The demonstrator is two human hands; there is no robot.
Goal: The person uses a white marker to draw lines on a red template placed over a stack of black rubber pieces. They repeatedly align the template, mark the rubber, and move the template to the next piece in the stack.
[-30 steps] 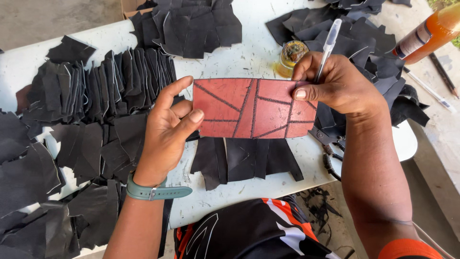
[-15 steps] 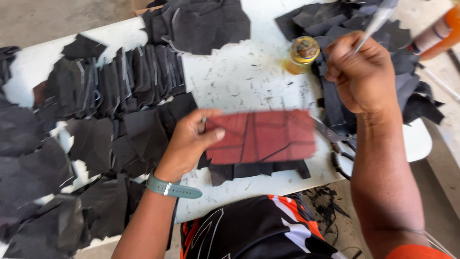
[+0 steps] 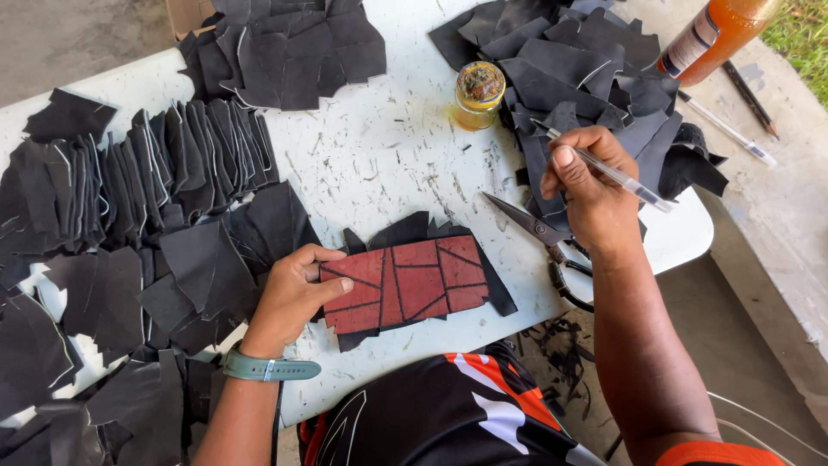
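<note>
My left hand (image 3: 293,298) presses a red rectangular piece (image 3: 405,283) marked with dark lines flat onto a few black leather pieces (image 3: 496,289) near the table's front edge. Thumb and fingers pinch the red piece's left end. My right hand (image 3: 591,190) hovers above and to the right of it, holding a clear pen (image 3: 617,177) whose tip points up and left. A teal watch sits on my left wrist (image 3: 267,368).
Scissors (image 3: 539,237) lie beside my right hand. A small glue jar (image 3: 479,93) stands behind. Black leather cut-outs are stacked at the left (image 3: 129,181), back (image 3: 293,47) and right (image 3: 595,78). An orange bottle (image 3: 711,34) and pens (image 3: 733,129) lie at the far right. White table (image 3: 388,147).
The red piece has been lowered from in front of me onto the black pieces on the table. My right hand let go of it and drew back to the right with the pen.
</note>
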